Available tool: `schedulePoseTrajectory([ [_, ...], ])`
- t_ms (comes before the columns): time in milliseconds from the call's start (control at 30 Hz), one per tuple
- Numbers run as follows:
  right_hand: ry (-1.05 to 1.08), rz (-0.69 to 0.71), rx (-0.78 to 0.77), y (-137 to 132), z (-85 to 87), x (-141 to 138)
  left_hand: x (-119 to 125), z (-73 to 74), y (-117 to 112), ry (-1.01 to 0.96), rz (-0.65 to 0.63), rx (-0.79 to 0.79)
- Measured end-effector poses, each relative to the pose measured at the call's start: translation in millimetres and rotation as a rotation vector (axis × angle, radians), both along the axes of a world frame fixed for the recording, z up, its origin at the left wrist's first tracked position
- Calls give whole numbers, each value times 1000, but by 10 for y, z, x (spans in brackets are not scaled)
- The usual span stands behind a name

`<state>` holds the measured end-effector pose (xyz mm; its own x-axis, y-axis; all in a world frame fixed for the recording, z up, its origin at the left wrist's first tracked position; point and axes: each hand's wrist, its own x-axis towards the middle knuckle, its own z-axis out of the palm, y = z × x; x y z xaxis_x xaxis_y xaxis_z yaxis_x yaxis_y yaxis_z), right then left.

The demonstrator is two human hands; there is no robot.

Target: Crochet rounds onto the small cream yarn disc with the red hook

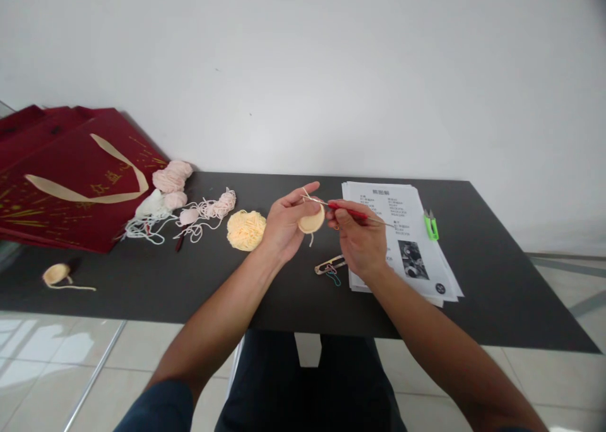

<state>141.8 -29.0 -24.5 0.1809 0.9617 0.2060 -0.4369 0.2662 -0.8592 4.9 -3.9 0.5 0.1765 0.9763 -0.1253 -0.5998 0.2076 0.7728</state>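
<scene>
Between thumb and fingers, my left hand (pixel 286 220) pinches a small round piece of pale yellow crochet (pixel 311 221), a short yarn tail hanging below it. A strand of yarn runs over the raised index finger. My right hand (pixel 360 236) is closed around a crochet hook (pixel 348 211) with a red handle. The hook's metal tip reaches left to the yarn by my left index finger, just above the crochet piece. Left of my left hand lies a ball of yellow yarn (pixel 246 230) on the dark table (pixel 293 293).
Printed sheets (pixel 379 255) lie under my right hand, with green thread snips (pixel 430 225) on their right edge. A metal tool (pixel 329 265) with stitch markers lies nearby. Leftward are pink yarn (pixel 173 177), white yarn (pixel 154 204), red gift bags (pixel 80 173) and another crochet piece (pixel 57 273).
</scene>
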Motion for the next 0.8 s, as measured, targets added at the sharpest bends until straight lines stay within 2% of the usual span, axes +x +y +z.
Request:
schedulePoseTrajectory([
  [100, 76, 62, -17, 27, 72, 27, -10, 3, -1, 16, -11, 9],
  [267, 71, 70, -29, 25, 149, 87, -12, 20, -27, 55, -35, 30],
  [533, 50, 93, -22, 26, 184, 137, -60, 12, -15, 80, -78, 71],
  [800, 77, 79, 7, 52, 200, 198, -107, 32, 13, 19, -121, 80],
])
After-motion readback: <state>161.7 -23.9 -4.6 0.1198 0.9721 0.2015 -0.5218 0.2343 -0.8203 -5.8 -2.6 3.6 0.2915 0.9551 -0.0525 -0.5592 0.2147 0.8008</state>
